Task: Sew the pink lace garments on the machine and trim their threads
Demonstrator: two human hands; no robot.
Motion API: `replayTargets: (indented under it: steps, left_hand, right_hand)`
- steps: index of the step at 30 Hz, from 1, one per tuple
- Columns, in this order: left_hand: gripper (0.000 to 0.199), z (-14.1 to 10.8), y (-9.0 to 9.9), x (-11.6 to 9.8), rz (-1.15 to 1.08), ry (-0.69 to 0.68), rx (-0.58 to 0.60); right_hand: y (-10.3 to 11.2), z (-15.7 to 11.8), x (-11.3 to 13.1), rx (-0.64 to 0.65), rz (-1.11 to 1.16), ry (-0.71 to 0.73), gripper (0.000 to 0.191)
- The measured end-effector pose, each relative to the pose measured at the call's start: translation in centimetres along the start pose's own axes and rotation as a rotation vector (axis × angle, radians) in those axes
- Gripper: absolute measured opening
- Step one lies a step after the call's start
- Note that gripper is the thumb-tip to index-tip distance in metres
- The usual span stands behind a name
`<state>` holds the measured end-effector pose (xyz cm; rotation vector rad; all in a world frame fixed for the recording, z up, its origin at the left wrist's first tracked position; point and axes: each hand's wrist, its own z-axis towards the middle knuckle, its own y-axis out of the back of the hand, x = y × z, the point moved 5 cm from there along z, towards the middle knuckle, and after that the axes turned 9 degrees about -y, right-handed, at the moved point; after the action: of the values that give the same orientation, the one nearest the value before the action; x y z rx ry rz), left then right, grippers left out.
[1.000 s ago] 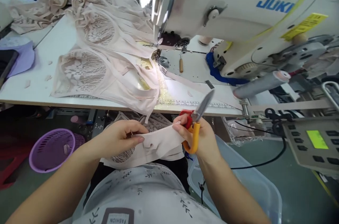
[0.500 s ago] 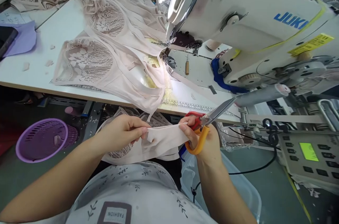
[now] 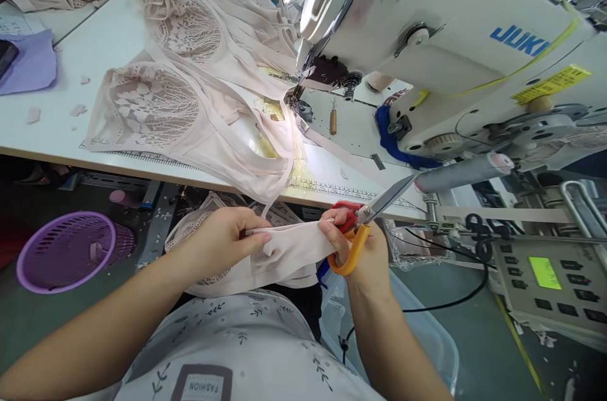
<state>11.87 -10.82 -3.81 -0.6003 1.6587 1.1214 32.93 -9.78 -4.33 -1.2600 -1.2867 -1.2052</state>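
Over my lap, a pale pink bra point(image 3: 289, 252) is stretched between my two hands, its band running from one to the other. My left hand point(image 3: 232, 233) pinches the band at the left, thumb against fingers. At the right end, the thumb and fingers of my right hand point(image 3: 363, 249) grip the same band. That hand also carries scissors point(image 3: 353, 246) with red and orange handles, blades pointing up and right, away from the cloth. Another lace bra point(image 3: 156, 104) lies on the table in front, its strap edge under the needle area of the sewing machine point(image 3: 417, 28).
More bras point(image 3: 190, 21) are heaped at the back left of the white table point(image 3: 61, 129). A purple basket point(image 3: 71, 255) stands on the floor at left. At right are a clear plastic bin point(image 3: 427, 331) and a control panel point(image 3: 550, 274). A small awl-like tool point(image 3: 333, 121) lies by the machine.
My left fingers have shifted slightly along the band, the thumb now further over it. My right hand keeps its hold with the scissors. The whole view has moved a little.
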Motion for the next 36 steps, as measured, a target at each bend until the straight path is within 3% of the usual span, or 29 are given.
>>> replayTargets:
  steps: [4, 11, 17, 23, 29, 36]
  left_hand:
    - [0.027, 0.2, 0.1, 0.1, -0.079, -0.003, 0.017]
    - [0.038, 0.3, -0.3, 0.9, -0.302, 0.097, 0.198]
    - [0.029, -0.1, -0.5, 1.0, -0.391, 0.145, 0.212]
    - [0.027, -0.1, -0.5, 0.5, -0.288, 0.09, 0.179]
    - [0.027, 0.0, -0.6, -0.1, -0.273, 0.092, 0.194]
    - [0.021, 0.1, -0.8, -0.6, 0.02, 0.031, 0.044]
  right_hand:
    - [0.0, 0.0, 0.0, -0.022, 0.003, -0.026, 0.022]
    - [0.0, 0.0, -0.1, -0.023, 0.0, -0.054, 0.026]
    - [0.1, 0.1, 0.4, 0.051, -0.09, -0.037, 0.025]
    - [0.3, 0.1, 0.5, 0.144, -0.209, -0.036, 0.02]
    - [0.7, 0.3, 0.8, 0.108, -0.268, 0.0, 0.017]
    - [0.5, 0.2, 1.5, 0.133, -0.224, 0.022, 0.012]
